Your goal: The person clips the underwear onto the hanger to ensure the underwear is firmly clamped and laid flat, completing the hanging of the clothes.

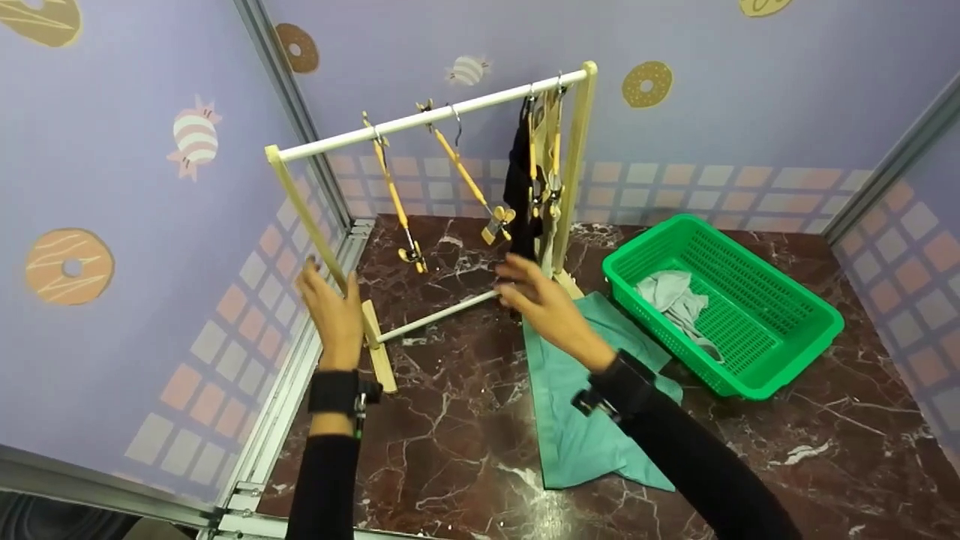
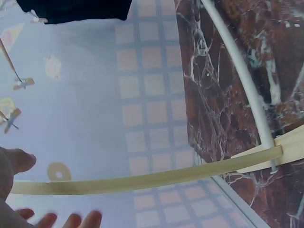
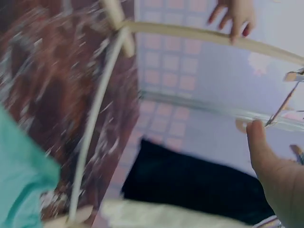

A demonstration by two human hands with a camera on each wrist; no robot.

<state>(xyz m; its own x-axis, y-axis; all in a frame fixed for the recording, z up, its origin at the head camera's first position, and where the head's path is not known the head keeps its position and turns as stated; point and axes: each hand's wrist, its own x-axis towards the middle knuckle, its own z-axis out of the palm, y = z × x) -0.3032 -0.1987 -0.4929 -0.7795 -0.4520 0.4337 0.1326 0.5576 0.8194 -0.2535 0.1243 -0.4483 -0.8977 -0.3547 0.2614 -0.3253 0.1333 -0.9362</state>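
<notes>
Both hands open, nothing held — left hand [image 1: 330, 311] by rack [image 1: 296, 202] post, right hand [image 1: 536, 296] near black garment [image 1: 519, 187]; next: grip it.

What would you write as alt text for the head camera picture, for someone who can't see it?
Two open hands, left hand and right hand, reach toward a small wooden clothes rack holding clip hangers and a black garment. A teal cloth and green basket sit on the marble table.
</notes>
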